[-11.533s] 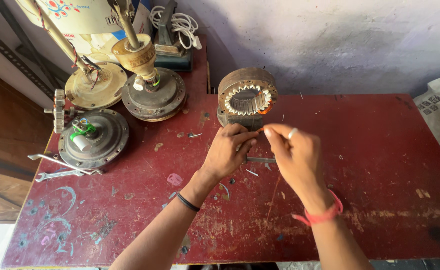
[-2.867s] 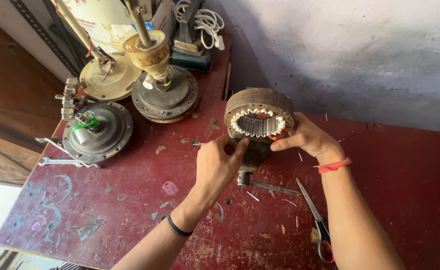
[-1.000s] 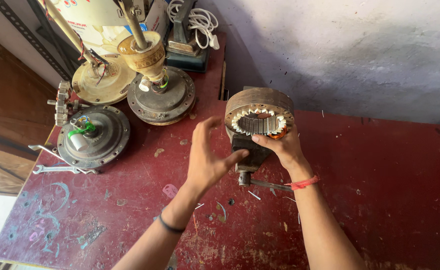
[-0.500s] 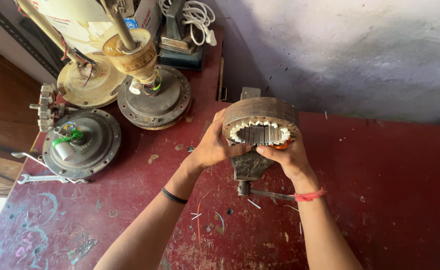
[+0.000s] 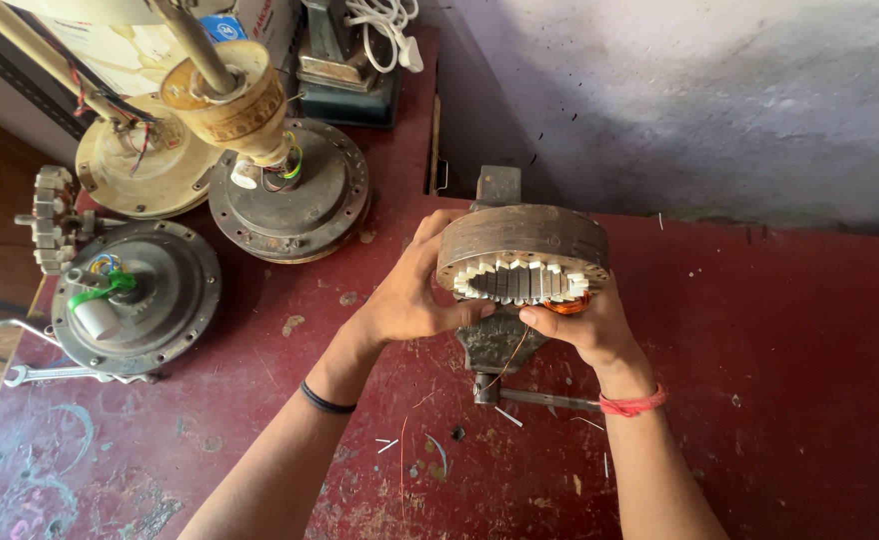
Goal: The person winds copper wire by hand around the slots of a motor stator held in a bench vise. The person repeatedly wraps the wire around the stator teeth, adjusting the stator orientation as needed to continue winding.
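Observation:
A round metal stator ring (image 5: 523, 238) with white slot liners along its inner teeth stands on edge above a small bench vise (image 5: 497, 345) on the red table (image 5: 790, 380). My left hand (image 5: 412, 292) clasps the ring's left side, thumb under its lower rim. My right hand (image 5: 580, 322) grips the ring's lower right edge, beside a bit of orange copper winding (image 5: 566, 307). A thin copper wire (image 5: 508, 358) trails down from the ring toward the vise.
Fan motor housings lie at the left: a grey one with a green-wired part (image 5: 135, 298), a dark one (image 5: 290, 195) and a cream one (image 5: 140, 170). A spanner (image 5: 60, 373) lies by the table's left edge. A white cord (image 5: 385, 25) lies at the back by the wall.
My left hand has moved from open beside the ring to clasping its left side. The ring now sits closer and larger in view, with both hands on it.

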